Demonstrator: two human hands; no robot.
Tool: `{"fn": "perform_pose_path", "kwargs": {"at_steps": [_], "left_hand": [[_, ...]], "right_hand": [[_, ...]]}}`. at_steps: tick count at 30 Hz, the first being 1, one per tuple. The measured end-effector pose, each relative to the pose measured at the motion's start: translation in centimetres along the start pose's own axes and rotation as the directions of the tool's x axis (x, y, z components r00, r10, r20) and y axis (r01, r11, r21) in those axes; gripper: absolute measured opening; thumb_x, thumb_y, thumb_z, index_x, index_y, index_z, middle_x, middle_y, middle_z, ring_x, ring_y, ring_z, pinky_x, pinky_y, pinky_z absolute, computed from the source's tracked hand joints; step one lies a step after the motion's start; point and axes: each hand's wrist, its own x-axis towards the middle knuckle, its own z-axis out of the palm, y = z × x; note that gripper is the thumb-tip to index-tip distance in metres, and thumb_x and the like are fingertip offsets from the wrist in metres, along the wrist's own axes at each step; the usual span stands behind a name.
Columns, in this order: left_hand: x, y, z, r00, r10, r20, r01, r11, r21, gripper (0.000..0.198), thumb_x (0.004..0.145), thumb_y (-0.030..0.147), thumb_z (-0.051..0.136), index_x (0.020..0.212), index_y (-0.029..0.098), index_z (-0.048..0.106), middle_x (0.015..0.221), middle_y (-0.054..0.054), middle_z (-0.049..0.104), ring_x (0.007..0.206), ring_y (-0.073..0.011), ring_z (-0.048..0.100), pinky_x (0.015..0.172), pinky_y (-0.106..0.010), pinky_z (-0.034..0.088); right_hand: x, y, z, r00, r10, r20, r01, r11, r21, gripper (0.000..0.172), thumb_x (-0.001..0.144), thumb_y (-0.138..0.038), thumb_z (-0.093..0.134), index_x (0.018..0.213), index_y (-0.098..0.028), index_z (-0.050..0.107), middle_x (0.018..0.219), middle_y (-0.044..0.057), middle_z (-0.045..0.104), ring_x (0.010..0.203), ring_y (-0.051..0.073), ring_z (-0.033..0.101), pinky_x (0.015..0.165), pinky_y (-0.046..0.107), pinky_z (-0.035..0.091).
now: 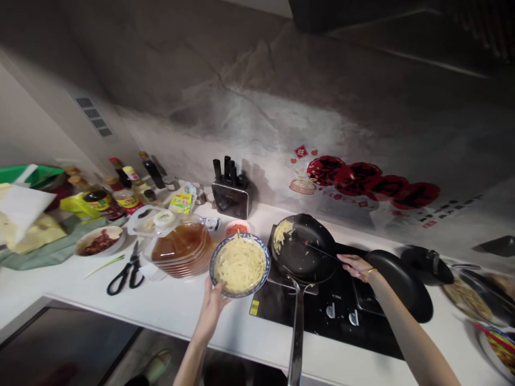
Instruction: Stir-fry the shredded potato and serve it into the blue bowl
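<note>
My left hand grips the near-left rim of a blue-and-white bowl, tilted slightly and heaped with pale shredded strips that look like potato. The bowl is held just left of a black wok on the stove. More pale strips lie against the wok's left inner wall. My right hand is closed around the handle of a dark spatula, whose head is among those strips. The wok's long metal handle points toward me, with no hand on it.
Left on the counter are scissors, a bowl of dark meat, a clear-lidded container and sauce bottles. A knife block and small dish of red bits stand behind. A black lid lies right.
</note>
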Motion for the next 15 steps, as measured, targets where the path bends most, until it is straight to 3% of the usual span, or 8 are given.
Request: {"fn": "perform_pose_path", "kwargs": {"at_steps": [3, 9, 12, 15], "left_hand": [[-0.2, 1.1, 1.9, 0.999, 0.029, 0.033, -0.030, 0.999, 0.023, 0.067, 0.081, 0.046, 0.055, 0.140, 0.032, 0.027, 0.143, -0.011, 0.037, 0.124, -0.0334, 0.045, 0.080, -0.043, 0.056], [-0.3, 1.9, 6.3, 0.996, 0.039, 0.085, -0.047, 0.994, 0.095, 0.066, 0.082, 0.045, 0.056, 0.139, 0.030, 0.028, 0.139, -0.012, 0.043, 0.115, -0.0290, 0.054, 0.077, -0.039, 0.057], [-0.1, 1.4, 8.8, 0.990, 0.028, 0.137, -0.039, 0.996, 0.079, 0.069, 0.081, 0.046, 0.057, 0.140, 0.029, 0.025, 0.133, -0.013, 0.047, 0.102, -0.0250, 0.061, 0.076, -0.038, 0.057], [0.2, 0.5, 11.4, 0.980, 0.017, 0.196, -0.025, 0.999, 0.041, 0.071, 0.082, 0.047, 0.056, 0.141, 0.028, 0.021, 0.124, -0.013, 0.053, 0.093, -0.0217, 0.065, 0.076, -0.039, 0.057]], "right_hand": [[-0.9, 1.7, -1.0, 0.998, 0.016, 0.067, -0.024, 0.993, 0.119, 0.039, 0.071, -0.050, 0.067, 0.089, -0.019, 0.051, 0.046, -0.010, 0.041, 0.033, 0.000, 0.017, 0.031, 0.014, 0.009], [-5.6, 4.0, -4.7, 0.999, -0.048, 0.016, 0.045, 0.985, 0.169, 0.044, 0.065, -0.056, 0.070, 0.076, -0.020, 0.048, 0.046, -0.010, 0.040, 0.033, -0.001, 0.016, 0.032, 0.015, 0.007], [-8.7, 2.7, -7.4, 0.997, -0.059, -0.041, 0.063, 0.991, 0.117, 0.047, 0.059, -0.058, 0.071, 0.078, -0.021, 0.050, 0.043, -0.009, 0.040, 0.031, -0.001, 0.015, 0.032, 0.016, 0.006], [-12.2, -0.4, -9.8, 0.995, -0.065, -0.077, 0.069, 0.997, 0.046, 0.045, 0.055, -0.058, 0.072, 0.073, -0.022, 0.052, 0.040, -0.009, 0.039, 0.030, 0.000, 0.015, 0.031, 0.016, 0.006]]}}
